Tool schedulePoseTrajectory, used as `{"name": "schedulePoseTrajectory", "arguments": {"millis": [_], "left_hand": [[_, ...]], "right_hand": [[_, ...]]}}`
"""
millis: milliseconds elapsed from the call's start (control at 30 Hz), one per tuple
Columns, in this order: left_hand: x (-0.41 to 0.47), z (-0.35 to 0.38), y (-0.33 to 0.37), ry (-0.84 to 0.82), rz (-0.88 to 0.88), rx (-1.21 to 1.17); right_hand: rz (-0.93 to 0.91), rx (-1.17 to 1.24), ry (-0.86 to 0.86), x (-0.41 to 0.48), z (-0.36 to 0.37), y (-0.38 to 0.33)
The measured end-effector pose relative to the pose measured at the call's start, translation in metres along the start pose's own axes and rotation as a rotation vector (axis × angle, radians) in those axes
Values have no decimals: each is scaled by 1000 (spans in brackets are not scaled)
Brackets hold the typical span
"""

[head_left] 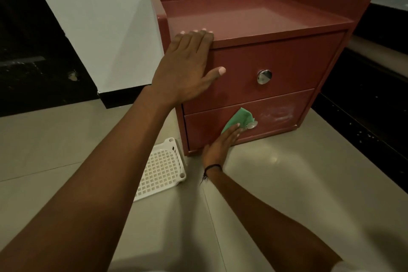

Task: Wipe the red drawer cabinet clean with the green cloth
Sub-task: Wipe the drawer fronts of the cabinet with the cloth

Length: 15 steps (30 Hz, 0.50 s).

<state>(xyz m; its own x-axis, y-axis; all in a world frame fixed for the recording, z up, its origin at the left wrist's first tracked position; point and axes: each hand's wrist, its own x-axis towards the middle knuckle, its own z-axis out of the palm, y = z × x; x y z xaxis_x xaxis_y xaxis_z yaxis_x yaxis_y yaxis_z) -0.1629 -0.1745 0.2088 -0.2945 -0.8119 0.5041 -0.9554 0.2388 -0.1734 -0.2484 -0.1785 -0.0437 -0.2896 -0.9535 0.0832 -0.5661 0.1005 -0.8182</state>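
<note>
The red drawer cabinet (260, 59) fills the upper centre and right of the frame, standing on a pale tiled floor (287, 183) w/ a white wall (99, 17) behind it. It has two drawers, each w/ a round metal knob; the upper knob (264, 77) is in full view, the lower knob (251, 125) is partly covered. The lower drawer front has whitish smears at its right part.

The left arm comes from the lower left of the frame up to the cabinet's front left corner. The left hand (187, 68) lies flat there, fingers (198, 35) together and stretched over the top front edge, thumb spread onto the upper drawer front. It grips nothing, only presses on the cabinet.

The right arm comes from the lower right toward the centre, w/ a dark band on the wrist. The right hand (220, 146) is flat w/ straight fingers, palm against the lower drawer front, pressing the green cloth (237, 120) onto it. The cloth sticks out above the fingertips, touching the lower knob at its left side.

A white plastic basket (161, 170) w/ a grid bottom lies on the floor in the lower centre-left, just beside the cabinet's left bottom corner.
</note>
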Motion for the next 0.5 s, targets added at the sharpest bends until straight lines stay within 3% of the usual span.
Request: {"name": "schedulePoseTrajectory", "arguments": {"millis": [67,167,233,300,400,500], "left_hand": [[-1,3,2,21,1,45],[-2,8,7,61,-23,79],[-3,9,9,65,-43,87],[-4,7,9,61,-50,85],[-4,5,8,48,-38,85],[-5,3,6,26,-28,76]], "right_hand": [[-80,116,-89,-24,16,-4],[-210,-74,-129,-40,33,-11],[-232,44,-141,-52,23,-7],[-170,135,-181,-34,7,-8],[-79,22,-53,2,-7,3],[-50,45,-74,15,-11,9]]}}
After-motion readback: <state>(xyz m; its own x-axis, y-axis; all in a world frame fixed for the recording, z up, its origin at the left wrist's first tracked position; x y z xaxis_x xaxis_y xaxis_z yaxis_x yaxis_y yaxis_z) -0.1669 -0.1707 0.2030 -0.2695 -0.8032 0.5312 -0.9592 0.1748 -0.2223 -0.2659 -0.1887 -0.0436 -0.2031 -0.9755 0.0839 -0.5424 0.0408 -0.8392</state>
